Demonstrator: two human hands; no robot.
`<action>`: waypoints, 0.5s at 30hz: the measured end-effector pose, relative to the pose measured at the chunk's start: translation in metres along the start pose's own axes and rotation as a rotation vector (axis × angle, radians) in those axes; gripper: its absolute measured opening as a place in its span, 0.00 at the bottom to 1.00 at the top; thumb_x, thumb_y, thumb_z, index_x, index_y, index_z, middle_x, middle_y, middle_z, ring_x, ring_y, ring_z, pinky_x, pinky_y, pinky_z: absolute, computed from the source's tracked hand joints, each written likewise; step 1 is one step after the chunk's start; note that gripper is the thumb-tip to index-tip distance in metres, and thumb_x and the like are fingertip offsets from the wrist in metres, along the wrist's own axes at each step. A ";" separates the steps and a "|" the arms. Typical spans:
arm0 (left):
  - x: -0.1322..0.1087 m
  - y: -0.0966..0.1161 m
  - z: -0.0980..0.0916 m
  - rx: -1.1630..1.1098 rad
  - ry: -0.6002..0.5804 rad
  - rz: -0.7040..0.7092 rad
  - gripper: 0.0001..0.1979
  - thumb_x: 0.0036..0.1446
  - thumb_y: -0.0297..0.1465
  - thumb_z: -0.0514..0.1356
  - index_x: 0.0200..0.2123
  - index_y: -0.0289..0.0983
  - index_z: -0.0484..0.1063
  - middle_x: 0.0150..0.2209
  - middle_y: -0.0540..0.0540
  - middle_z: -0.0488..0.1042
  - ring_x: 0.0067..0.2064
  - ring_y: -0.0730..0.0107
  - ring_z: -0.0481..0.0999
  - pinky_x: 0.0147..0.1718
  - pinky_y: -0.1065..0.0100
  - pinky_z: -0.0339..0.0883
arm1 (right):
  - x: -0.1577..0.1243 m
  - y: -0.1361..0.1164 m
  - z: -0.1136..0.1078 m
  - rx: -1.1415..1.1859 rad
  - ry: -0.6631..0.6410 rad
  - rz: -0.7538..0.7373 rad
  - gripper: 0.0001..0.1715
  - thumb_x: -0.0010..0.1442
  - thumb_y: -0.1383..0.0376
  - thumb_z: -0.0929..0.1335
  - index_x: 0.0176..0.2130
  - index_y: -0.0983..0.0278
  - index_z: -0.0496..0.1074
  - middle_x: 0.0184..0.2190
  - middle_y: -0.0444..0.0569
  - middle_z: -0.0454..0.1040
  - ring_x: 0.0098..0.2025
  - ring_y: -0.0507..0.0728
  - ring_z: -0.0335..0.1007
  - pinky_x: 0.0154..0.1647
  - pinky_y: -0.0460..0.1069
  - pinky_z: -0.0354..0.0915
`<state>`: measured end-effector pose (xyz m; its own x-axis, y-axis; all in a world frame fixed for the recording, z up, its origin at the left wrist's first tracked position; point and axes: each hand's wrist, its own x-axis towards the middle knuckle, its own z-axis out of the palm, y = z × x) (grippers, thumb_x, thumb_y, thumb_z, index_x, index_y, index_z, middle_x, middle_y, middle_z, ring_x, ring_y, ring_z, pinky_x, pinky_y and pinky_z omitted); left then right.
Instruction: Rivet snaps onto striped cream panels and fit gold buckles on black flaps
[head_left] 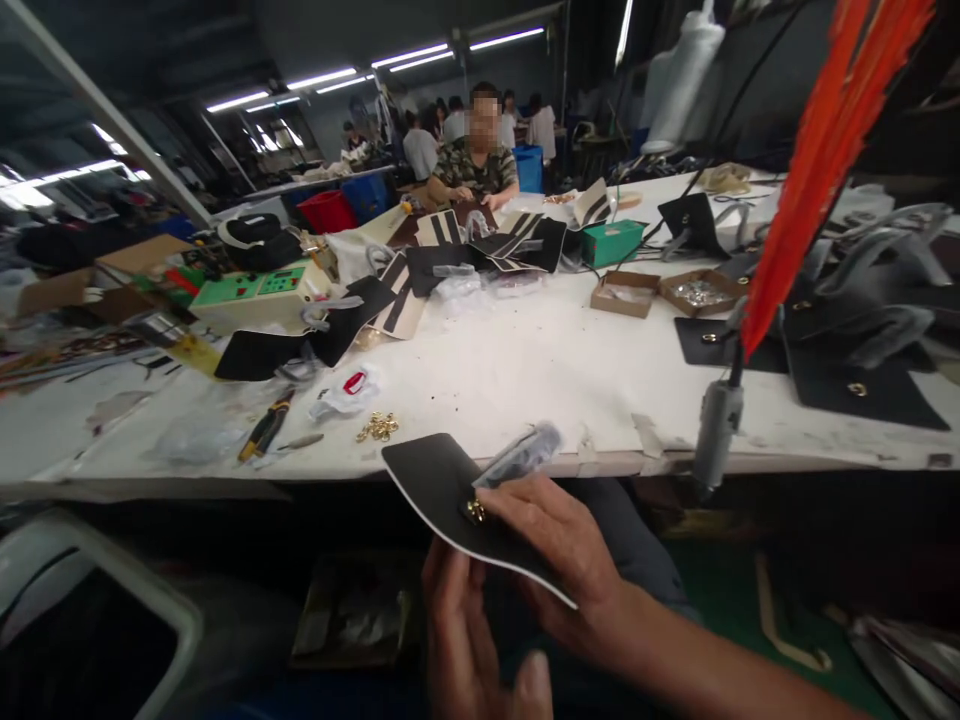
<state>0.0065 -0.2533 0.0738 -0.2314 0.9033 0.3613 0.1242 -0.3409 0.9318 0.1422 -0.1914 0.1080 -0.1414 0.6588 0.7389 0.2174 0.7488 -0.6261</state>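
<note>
A black leather-like panel (439, 480) with a pale edge lies tilted in front of me, just off the table's front edge. My right hand (562, 535) grips it, thumb on top beside a small gold metal fitting (475, 511), its other fingers partly hidden under the panel. A plastic-wrapped handle (521, 455) sticks out behind that fitting. Beneath the panel is my left hand (469, 640). Its fingers stretch up against the underside, their tips hidden, and its thumb stands apart, gripping nothing.
On the white table (510, 370) are gold fittings (379, 427), pliers (266, 425) and small cardboard boxes (624, 294). More black panels (862, 385) lie at the right. A grey tool (718, 430) hangs near an orange strand bundle (806, 170). Across the table sits a person (480, 160).
</note>
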 end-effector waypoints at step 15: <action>0.089 -0.002 -0.041 0.349 -0.317 0.272 0.41 0.50 0.29 0.75 0.68 0.53 0.72 0.66 0.47 0.76 0.66 0.46 0.76 0.68 0.45 0.70 | 0.001 0.007 -0.060 0.413 -0.363 0.388 0.17 0.78 0.60 0.67 0.61 0.60 0.79 0.57 0.56 0.77 0.57 0.59 0.75 0.59 0.54 0.72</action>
<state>-0.0539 -0.1833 0.1056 0.1492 0.8474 0.5096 0.4644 -0.5150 0.7205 0.2017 -0.1900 0.1191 -0.4591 0.8143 0.3552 -0.0590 0.3710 -0.9268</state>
